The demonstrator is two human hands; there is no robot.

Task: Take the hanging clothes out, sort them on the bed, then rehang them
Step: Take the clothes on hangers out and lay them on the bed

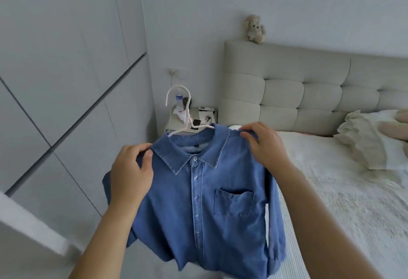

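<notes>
A blue denim shirt (205, 201), buttoned, with a chest pocket, hangs in the air in front of me. A white hanger (183, 111) sits inside its collar, hook sticking up. My left hand (130, 172) grips the shirt's left shoulder, thumb on the front of the fabric. On the other side, my right hand (265, 144) pinches the right shoulder near the collar. The bed (344, 201) with a pale textured cover lies to the right, under the shirt's right edge.
White wardrobe doors (61, 80) fill the left side. A bedside table (198, 117) with a bottle and small items stands behind the shirt. The padded headboard (298, 93) carries a soft toy (255, 29). Pillows (375, 142) lie at the far right.
</notes>
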